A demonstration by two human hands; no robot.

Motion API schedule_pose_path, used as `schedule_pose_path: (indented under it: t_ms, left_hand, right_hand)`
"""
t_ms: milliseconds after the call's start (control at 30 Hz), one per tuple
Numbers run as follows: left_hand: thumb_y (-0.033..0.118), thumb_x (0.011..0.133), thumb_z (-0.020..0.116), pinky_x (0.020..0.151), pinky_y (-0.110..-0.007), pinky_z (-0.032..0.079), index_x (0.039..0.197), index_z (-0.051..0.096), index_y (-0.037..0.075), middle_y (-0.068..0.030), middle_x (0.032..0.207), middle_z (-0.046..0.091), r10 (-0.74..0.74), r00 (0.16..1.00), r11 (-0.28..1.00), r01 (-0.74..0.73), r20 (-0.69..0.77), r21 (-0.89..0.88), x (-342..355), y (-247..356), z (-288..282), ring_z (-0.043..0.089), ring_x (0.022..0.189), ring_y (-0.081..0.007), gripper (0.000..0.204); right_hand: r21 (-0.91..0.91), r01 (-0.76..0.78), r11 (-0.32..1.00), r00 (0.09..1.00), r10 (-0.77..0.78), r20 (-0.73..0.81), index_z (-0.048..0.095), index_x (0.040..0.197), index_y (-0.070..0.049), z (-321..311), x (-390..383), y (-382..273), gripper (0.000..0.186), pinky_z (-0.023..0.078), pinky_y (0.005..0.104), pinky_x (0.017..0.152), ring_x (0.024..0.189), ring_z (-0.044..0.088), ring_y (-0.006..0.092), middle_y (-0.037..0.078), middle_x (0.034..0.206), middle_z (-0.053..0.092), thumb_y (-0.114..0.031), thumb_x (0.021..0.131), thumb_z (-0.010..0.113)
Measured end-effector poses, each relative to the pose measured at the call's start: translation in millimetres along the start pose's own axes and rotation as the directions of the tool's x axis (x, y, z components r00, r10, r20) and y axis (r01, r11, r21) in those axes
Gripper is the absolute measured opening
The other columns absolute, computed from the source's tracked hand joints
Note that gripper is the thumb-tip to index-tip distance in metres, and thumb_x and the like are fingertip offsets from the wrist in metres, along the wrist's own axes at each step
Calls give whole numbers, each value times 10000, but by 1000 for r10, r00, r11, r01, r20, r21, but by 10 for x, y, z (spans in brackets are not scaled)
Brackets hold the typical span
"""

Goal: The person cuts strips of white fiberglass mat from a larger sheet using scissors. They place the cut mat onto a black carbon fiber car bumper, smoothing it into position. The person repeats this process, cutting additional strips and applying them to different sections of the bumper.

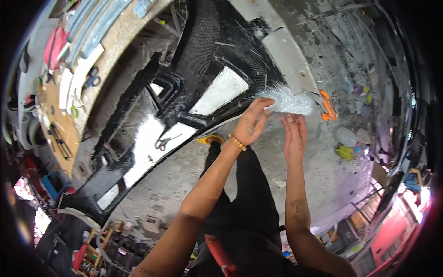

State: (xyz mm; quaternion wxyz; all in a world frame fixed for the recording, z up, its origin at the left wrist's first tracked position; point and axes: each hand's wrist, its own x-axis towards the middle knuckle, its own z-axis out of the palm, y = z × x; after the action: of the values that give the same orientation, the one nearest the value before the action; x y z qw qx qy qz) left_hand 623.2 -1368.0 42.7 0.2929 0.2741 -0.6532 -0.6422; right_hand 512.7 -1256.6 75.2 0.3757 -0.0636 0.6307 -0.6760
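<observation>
A bundle of white glass-fibre strands (291, 102) lies across the right-hand end of a large black moulded panel (203, 51), its loose ends fraying to the left. My left hand (251, 122), a beaded bracelet at its wrist, is closed on the bundle's left end. Beneath the bundle's lower edge, my right hand (294, 136) has its fingertips pinched at the fibres; exactly what lies between them is partly hidden. Just right of the bundle, an orange clamp (328, 107) sits at the end of a pale strip (290, 60).
Small scissors (162, 142) lie on white fibre along the panel. A wooden bench (99, 60) at the left carries dark-handled scissors (93, 77) and grey strips. Plastic bottles (346, 136) and a yellow-green bag (344, 152) lie on the concrete floor at right.
</observation>
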Motion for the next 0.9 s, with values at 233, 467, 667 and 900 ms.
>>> schedule_pose_path:
  t_ms: [233,467,667,900]
  left_hand:
    - [-111,767,386,873,-342,465,1146,590,19,-165,1117,566,179,980,964,-155,93,-218,299,-62,168,579,1014,-316,450]
    - [-122,735,407,880,-364,478,1171,591,35,-167,1114,562,166,979,978,-148,121,-144,348,-113,176,570,1018,-353,499]
    - [-120,735,416,907,-362,472,1200,588,41,-166,1165,558,220,968,966,-199,119,-163,323,9,134,565,1052,-348,521]
    - [-133,716,430,922,-371,468,1243,557,48,-177,1168,556,155,983,961,-128,94,-245,247,-74,118,558,1072,-344,572]
  right_hand:
    - [-227,158,961,981,-178,-71,460,1277,30,533,-118,-182,369,384,315,1041,1136,514,177,111,1231,533,-60,925,527]
    - [-327,185,927,957,-246,-155,511,1161,24,616,-127,-131,259,415,275,936,1045,532,144,97,1113,571,-64,920,548]
    - [-326,125,937,961,-196,-195,516,1089,13,571,-134,-107,194,419,261,909,994,528,129,79,1045,565,-59,911,546]
    - [-200,259,945,935,-297,-195,492,1070,8,681,-98,-64,172,425,264,905,988,516,133,84,1089,544,-21,900,501]
